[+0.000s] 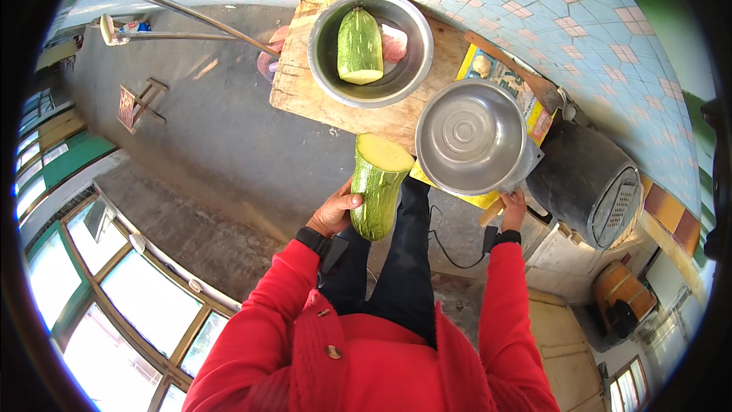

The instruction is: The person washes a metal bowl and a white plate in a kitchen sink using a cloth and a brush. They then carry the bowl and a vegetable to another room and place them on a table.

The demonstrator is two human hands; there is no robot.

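My left hand (336, 209) holds a cut piece of large green squash (376, 194), its pale yellow cut face turned up and away from me. My right hand (513, 209) is at the near right rim of an empty steel basin (472, 137), closed around a wooden handle (490, 213) whose end shows beside the fingers. A flat metal blade (529, 160), partly hidden by the basin, lies just beyond that hand. Farther off, a second steel basin (426, 63) holds another squash piece (359, 48) and a pinkish lump (394, 44), perhaps meat.
The far basin stands on a wooden board (291, 80). Right of it are a bulb-like item (481, 65) on printed sheeting and a long wooden tool (514, 71) by the tiled wall. A black drum-like container (583, 177) is at right, a small folding stool (139, 104) at left.
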